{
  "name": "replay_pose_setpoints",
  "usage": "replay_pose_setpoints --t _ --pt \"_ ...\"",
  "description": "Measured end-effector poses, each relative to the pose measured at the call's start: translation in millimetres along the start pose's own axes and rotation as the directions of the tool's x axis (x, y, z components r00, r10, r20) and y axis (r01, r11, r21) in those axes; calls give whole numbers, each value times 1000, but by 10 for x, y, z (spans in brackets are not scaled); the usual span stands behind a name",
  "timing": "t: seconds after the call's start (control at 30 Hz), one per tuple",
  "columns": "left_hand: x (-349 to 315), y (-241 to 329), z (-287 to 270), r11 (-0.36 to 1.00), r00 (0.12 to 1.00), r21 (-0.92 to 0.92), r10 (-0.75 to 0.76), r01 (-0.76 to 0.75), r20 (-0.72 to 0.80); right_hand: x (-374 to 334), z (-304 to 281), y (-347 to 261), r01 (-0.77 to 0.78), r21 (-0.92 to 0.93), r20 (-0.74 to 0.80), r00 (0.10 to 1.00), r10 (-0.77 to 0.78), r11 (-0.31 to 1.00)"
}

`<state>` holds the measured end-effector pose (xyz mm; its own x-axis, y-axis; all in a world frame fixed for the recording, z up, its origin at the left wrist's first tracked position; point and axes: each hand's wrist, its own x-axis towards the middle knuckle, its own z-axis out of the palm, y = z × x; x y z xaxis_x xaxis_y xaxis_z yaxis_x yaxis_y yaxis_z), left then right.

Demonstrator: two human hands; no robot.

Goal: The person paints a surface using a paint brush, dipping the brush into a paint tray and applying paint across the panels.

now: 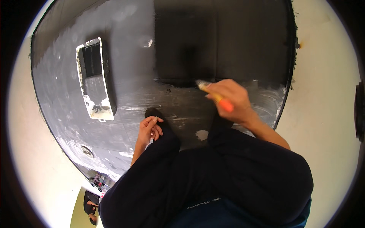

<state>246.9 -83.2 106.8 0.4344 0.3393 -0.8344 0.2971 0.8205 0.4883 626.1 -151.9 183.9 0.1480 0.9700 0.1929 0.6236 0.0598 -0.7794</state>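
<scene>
My right hand (pixel 232 99) is wrapped round a paintbrush (pixel 215 95) with a yellow and orange handle, slightly blurred. Its bristles touch or hover just over the front edge of a glossy black painted area (pixel 186 45) on the floor. Over my left knee rests my left hand (pixel 149 130), fingers loosely bent and apart, holding nothing. To the left on the grey floor stands a white-rimmed paint tray (pixel 102 113) with black paint at its far end and smears inside.
Dull grey floor (pixel 129 76) with pale streaks surrounds the tray. A round drain cover (pixel 87 151) lies at the lower left, with small items (pixel 99 181) beyond it. Another person (pixel 91 207) is at the far lower left. Pale walls (pixel 323 95) border both sides.
</scene>
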Motion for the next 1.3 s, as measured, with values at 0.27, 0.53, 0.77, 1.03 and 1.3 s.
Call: replay_pose_setpoints --t 0.27,0.53,0.77,1.03,1.3 --pt "-8 7 10 1000 1000 -17 11 -11 16 72 4 344 -161 183 170 977 130 970" --pt "-15 -51 -27 999 999 -40 32 -31 14 261 -28 209 -62 130 82 995 52 990" --pt "0 -9 -28 1000 1000 -2 5 -5 13 323 -63 380 -87 44 55 995 84 995" --pt "-16 3 -3 1000 1000 -21 -6 6 12 323 -198 608 -116 -35 -24 993 115 993" --pt "-15 2 5 1000 1000 -13 -8 8 2 277 -38 555 -85 2 57 995 85 996"
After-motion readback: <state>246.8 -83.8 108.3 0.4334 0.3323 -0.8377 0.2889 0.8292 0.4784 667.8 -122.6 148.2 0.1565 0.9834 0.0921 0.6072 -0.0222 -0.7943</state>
